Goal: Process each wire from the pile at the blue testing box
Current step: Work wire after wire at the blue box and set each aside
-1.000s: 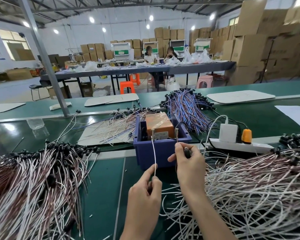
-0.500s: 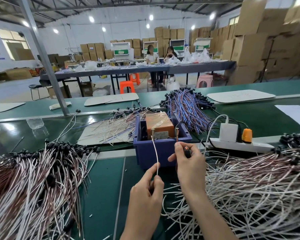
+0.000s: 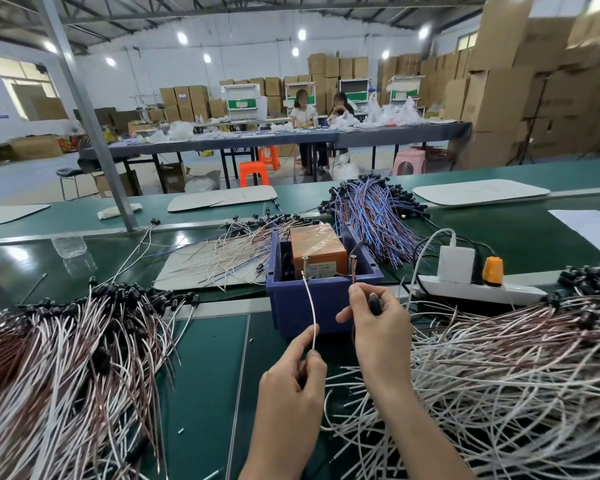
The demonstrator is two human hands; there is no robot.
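Rising to the left pin of the blue testing box (image 3: 326,310), the white wire (image 3: 310,306) is pinched at its lower part between thumb and forefinger of the left hand (image 3: 291,386), in front of the box. The right hand (image 3: 378,330), at the box front, curls its fingers round a black end piece (image 3: 374,302); a brown strand (image 3: 353,275) runs up to the right pin. The box stands on the green bench (image 3: 205,375) between the left wire pile (image 3: 66,358) and the right wire pile (image 3: 499,375). A white power strip (image 3: 482,291) lies behind the right pile.
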